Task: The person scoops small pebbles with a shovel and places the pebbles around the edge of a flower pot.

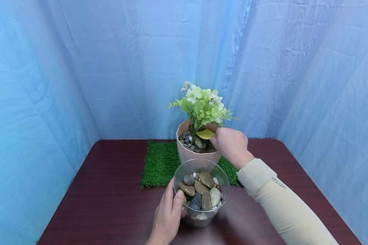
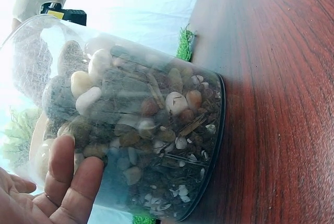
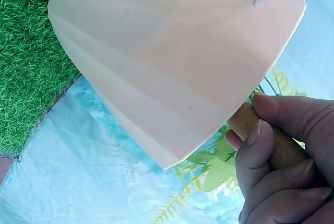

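My left hand holds the near-left side of a clear plastic container, thumb near the rim. Smooth river stones fill it, with smaller pebbles and shell bits lower down in the left wrist view. Behind it stands a pale pink faceted flowerpot. In my right hand is the wooden handle of a small trowel, gripped at the pot's right rim. Its yellow blade lies inside the pot, above a larger stone and grey pebbles. Artificial white flowers with green leaves rise from the pot.
A square of artificial grass lies under the pot on the dark red-brown wooden table. Light blue curtains hang behind the table and along both sides. The container stands close in front of the pot.
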Available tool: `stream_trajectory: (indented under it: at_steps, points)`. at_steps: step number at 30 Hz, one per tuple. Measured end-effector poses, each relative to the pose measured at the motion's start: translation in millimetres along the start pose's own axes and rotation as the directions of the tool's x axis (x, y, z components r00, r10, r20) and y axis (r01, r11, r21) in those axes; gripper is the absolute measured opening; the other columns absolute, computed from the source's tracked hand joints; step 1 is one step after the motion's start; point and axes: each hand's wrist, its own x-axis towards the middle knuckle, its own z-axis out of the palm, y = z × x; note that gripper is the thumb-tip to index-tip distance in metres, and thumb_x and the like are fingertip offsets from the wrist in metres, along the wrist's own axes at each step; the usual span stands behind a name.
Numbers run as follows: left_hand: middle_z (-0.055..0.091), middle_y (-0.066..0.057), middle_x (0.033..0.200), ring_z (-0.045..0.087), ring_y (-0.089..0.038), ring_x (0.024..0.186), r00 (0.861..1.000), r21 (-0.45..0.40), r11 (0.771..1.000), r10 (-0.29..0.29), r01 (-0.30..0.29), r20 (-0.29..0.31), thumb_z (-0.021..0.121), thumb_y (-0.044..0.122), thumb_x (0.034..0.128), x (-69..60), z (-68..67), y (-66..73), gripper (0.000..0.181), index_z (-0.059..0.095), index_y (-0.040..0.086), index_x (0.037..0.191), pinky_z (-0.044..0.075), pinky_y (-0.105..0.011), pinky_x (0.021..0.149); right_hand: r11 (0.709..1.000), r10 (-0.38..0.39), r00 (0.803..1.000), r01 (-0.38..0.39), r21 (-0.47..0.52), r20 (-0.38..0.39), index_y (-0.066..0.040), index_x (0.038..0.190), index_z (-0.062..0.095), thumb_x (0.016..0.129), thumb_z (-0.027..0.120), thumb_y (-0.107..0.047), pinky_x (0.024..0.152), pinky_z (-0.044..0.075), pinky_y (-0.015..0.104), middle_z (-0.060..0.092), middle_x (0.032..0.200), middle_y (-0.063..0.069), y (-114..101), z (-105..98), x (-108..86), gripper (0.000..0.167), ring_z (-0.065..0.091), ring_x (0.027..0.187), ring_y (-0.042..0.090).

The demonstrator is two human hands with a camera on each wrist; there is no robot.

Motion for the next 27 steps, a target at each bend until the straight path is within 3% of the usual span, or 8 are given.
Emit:
stream_trajectory:
  at_steps: [15, 17, 19, 20, 23, 27]
  points:
    - [0.061, 0.004, 0.104, 0.059, -0.001, 0.061, 1.000, -0.016, 1.000, 0.001, -0.001, 0.010, 0.044, 0.039, 0.1124, 0.0, -0.3, 0.7, 0.053, 0.032, 0.032, 0.164, 0.049, -0.026, 0.069, 1.000, 0.011, 1.000, -0.011, -0.002, 0.001, -0.016, 0.059, 0.056, 0.098, 0.059, -0.030, 0.040, 0.039, 0.044, 0.043, 0.055, 0.002, 3.1, -0.6, -0.1, 0.041, 0.042, 0.049, 0.024]
    - [0.061, 0.004, 0.104, 0.059, -0.002, 0.061, 1.000, -0.016, 1.000, 0.001, -0.001, 0.009, 0.044, 0.039, 0.1124, 0.0, -0.2, 0.8, 0.053, 0.032, 0.032, 0.164, 0.049, -0.026, 0.069, 1.000, 0.009, 1.000, -0.009, 0.007, -0.008, -0.016, 0.068, 0.066, 0.098, 0.059, -0.028, 0.040, 0.038, 0.043, 0.042, 0.054, 0.001, 3.8, -0.5, -0.8, 0.033, 0.041, 0.048, 0.023]
    - [0.061, 0.004, 0.104, 0.059, -0.001, 0.060, 1.000, -0.013, 1.000, 0.002, -0.001, 0.006, 0.044, 0.039, 0.1124, 0.0, 0.0, 0.8, 0.053, 0.033, 0.031, 0.164, 0.049, -0.026, 0.069, 1.000, 0.003, 1.000, -0.003, 0.020, -0.010, -0.022, 0.094, 0.078, 0.098, 0.059, -0.026, 0.040, 0.035, 0.041, 0.040, 0.054, 0.001, 4.8, -0.7, -2.4, 0.021, 0.037, 0.047, 0.022]
    - [0.061, 0.004, 0.104, 0.059, -0.001, 0.060, 1.000, -0.010, 1.000, 0.002, -0.002, 0.004, 0.044, 0.039, 0.1123, 0.0, 0.1, 0.7, 0.053, 0.033, 0.031, 0.164, 0.049, -0.027, 0.069, 1.000, -0.002, 1.000, 0.003, 0.025, -0.013, -0.027, 0.108, 0.079, 0.098, 0.058, -0.026, 0.040, 0.034, 0.040, 0.040, 0.053, 0.001, 5.3, -0.9, -3.3, 0.023, 0.036, 0.047, 0.021]
    - [0.061, 0.005, 0.103, 0.059, 0.000, 0.060, 1.000, -0.006, 1.000, 0.003, -0.003, 0.000, 0.044, 0.039, 0.1123, 0.3, 0.3, 0.2, 0.053, 0.033, 0.031, 0.164, 0.049, -0.027, 0.069, 0.999, -0.023, 1.000, 0.023, 0.036, -0.019, -0.045, 0.140, 0.063, 0.099, 0.057, -0.025, 0.039, 0.030, 0.038, 0.040, 0.052, 0.000, 7.0, -1.8, -6.4, 0.047, 0.031, 0.046, 0.019]
    - [0.063, 0.002, 0.110, 0.058, 0.000, 0.059, 1.000, -0.002, 1.000, 0.004, -0.004, -0.004, 0.044, 0.039, 0.1123, 0.7, 0.2, -0.7, 0.053, 0.033, 0.031, 0.164, 0.049, -0.027, 0.069, 0.999, -0.034, 0.999, 0.034, 0.041, -0.017, -0.053, 0.148, 0.052, 0.099, 0.055, -0.025, 0.039, 0.028, 0.036, 0.040, 0.052, -0.001, 9.0, -3.9, -10.2, 0.056, 0.030, 0.045, 0.017]
